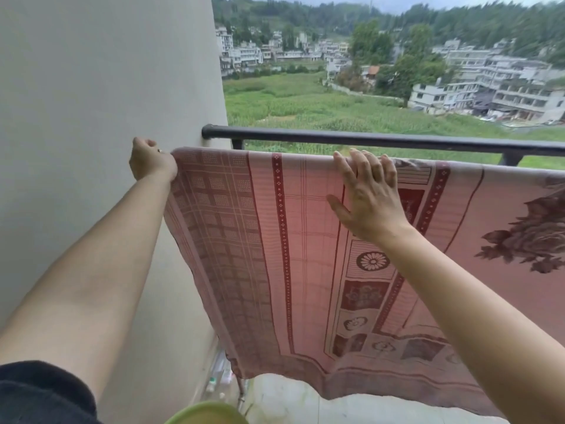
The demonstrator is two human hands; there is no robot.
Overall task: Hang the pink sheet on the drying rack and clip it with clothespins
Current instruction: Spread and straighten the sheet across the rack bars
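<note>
Head-height view, forward, close on sheet (305,255).

A black balcony railing (367,138) crosses the middle. A beige wall (91,71) stands at nine o'clock, a green basin (204,414) at six, white buildings (489,87) at two.

Soft overcast daylight, wide-angle edge warping

The pink sheet (305,240) is thin woven cloth, matt and printed. The railing (367,139) looks like dark painted metal, smooth. The wall (91,71) is matt plaster.
</note>
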